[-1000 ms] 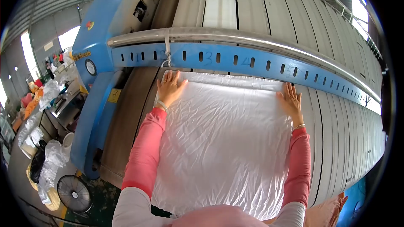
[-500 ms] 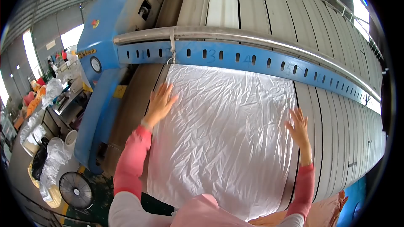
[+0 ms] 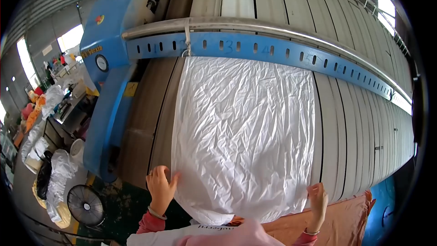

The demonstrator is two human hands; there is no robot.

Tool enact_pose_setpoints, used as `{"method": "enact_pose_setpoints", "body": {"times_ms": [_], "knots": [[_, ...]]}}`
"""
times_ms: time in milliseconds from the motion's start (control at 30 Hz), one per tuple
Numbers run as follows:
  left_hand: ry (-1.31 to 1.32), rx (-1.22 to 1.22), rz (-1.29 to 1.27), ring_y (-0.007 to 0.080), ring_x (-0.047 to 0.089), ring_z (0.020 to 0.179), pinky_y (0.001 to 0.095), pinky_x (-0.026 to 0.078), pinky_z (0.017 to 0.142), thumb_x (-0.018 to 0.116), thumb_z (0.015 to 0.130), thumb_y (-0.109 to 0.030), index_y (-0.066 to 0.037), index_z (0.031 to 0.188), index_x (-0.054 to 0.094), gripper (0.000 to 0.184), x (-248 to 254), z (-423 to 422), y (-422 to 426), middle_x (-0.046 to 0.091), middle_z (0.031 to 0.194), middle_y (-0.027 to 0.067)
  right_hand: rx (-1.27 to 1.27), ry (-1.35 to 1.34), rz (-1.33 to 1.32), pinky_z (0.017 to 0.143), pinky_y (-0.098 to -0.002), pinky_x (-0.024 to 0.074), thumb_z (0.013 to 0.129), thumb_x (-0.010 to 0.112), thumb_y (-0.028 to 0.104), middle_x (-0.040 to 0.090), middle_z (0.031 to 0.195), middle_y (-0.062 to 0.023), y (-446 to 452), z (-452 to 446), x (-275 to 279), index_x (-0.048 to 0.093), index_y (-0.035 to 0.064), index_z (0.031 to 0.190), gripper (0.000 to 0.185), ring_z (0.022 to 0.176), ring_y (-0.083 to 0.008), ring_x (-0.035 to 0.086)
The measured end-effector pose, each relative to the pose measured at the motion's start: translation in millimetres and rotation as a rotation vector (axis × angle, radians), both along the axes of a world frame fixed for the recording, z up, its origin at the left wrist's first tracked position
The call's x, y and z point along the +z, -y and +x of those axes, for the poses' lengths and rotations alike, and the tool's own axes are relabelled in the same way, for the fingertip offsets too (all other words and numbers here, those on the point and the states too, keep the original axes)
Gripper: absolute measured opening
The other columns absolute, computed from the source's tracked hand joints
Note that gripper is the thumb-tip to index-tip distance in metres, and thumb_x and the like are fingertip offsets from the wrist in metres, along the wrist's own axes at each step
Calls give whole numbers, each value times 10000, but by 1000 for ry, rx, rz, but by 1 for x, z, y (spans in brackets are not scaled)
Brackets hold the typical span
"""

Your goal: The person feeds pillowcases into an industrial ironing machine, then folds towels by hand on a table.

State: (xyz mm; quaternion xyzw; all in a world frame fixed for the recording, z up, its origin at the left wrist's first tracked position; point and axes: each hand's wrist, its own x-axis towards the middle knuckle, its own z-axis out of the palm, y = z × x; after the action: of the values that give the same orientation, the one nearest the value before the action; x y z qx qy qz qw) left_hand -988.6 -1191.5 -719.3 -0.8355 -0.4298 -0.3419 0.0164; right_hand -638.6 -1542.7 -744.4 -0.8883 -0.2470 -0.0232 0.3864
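Observation:
A wrinkled white sheet (image 3: 246, 132) lies on the machine's belts and passes at its far end beneath a blue slotted bar (image 3: 236, 48). Its near end bunches and hangs close to my body. My left hand (image 3: 161, 189) is beside the sheet's left edge, fingers bent, with the thumb apart from them and nothing visible between. At the lower right edge of the sheet is my right hand (image 3: 318, 202), its fingers curled together with the tips at the cloth.
A metal tube (image 3: 255, 26) runs above the bar, and a blue machine housing (image 3: 102, 59) with a gauge stands at the left. Below right lies orange-brown cloth (image 3: 339, 221). A black fan (image 3: 86, 205) and plastic-wrapped bundles (image 3: 59, 177) are on the floor at left.
Both hands have come back from the middle of the sheet's sides toward my body, and their stretched fingers have curled. The view has shifted slightly.

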Motion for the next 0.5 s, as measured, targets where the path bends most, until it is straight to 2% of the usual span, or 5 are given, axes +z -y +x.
{"method": "enact_pose_setpoints", "body": {"times_ms": [100, 233, 333, 467, 500], "knots": [[-10, 64, 33, 283, 544, 775, 411, 390, 731, 742, 747, -316, -80, 839, 520, 337, -11, -8, 22, 545, 790, 82, 9, 62, -5, 596, -363, 434, 795, 667, 153, 552, 664, -116, 2, -19, -21, 495, 6, 781, 226, 622, -271, 540], [-3, -36, 12, 299, 546, 787, 421, 402, 749, 706, 776, -242, -74, 847, 509, 268, -23, -19, 27, 551, 805, 90, -50, 144, 72, 708, -412, 388, 810, 627, 97, 467, 723, -129, -1, -34, -38, 455, 22, 774, 191, 767, -319, 469], [36, -90, -20, 307, 552, 812, 419, 409, 755, 664, 803, -164, -73, 862, 500, 196, -30, -23, 28, 551, 808, 93, -127, 288, 216, 698, -415, 394, 839, 599, 115, 470, 717, -129, -2, -34, -60, 449, 23, 815, 178, 746, -323, 471], [189, -124, -72, 354, 584, 772, 445, 445, 665, 570, 883, -120, -62, 928, 455, 136, -37, -26, 27, 576, 826, 151, -169, 52, 331, 706, -396, 416, 890, 551, 130, 510, 774, -142, -3, -50, -52, 486, 17, 877, 130, 762, -317, 501], [284, -170, -191, 392, 594, 728, 456, 456, 617, 543, 920, -150, -48, 983, 431, 164, -35, -30, 27, 595, 872, 188, -158, 52, 268, 700, -395, 421, 896, 548, 135, 525, 776, -142, -2, -53, -50, 493, 17, 879, 132, 756, -316, 512]]}}
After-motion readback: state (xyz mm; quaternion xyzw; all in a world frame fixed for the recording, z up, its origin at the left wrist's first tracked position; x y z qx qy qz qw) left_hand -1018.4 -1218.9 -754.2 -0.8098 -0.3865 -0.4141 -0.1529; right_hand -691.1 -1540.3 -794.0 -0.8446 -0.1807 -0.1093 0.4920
